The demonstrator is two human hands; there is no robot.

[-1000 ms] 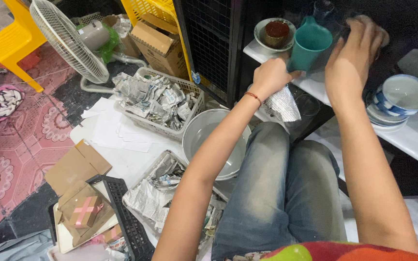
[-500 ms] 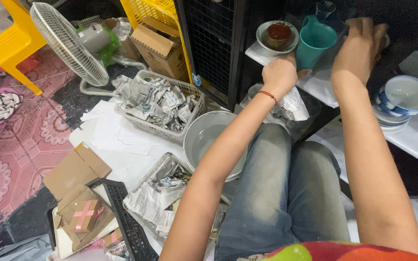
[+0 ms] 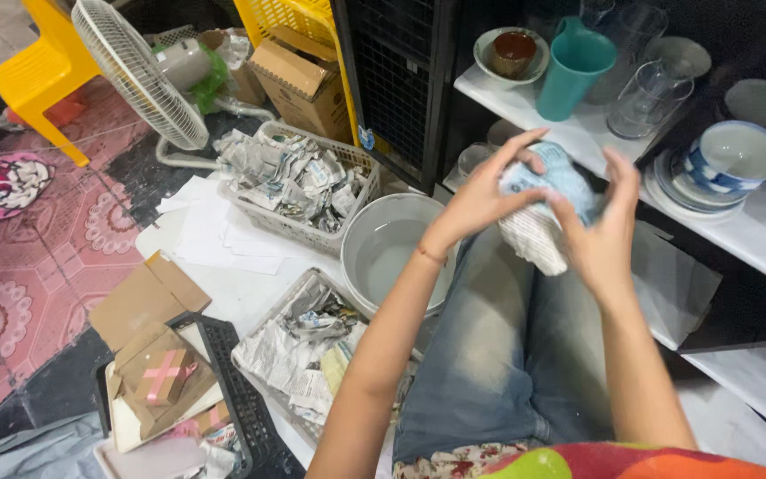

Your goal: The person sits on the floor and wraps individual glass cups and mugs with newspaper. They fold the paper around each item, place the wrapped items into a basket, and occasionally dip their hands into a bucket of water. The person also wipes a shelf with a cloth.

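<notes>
Left hand point(image 3: 480, 191) and right hand point(image 3: 600, 235) (2 together) clasp a newspaper-wrapped bundle point(image 3: 547, 208) above the lap.

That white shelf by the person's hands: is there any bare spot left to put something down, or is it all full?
Some room remains. The white shelf is bare along its front edge, between the teal cup and the blue-and-white bowl. Further back it is crowded with clear glasses and plates. Both hands hold a paper-wrapped bundle before it.
</notes>
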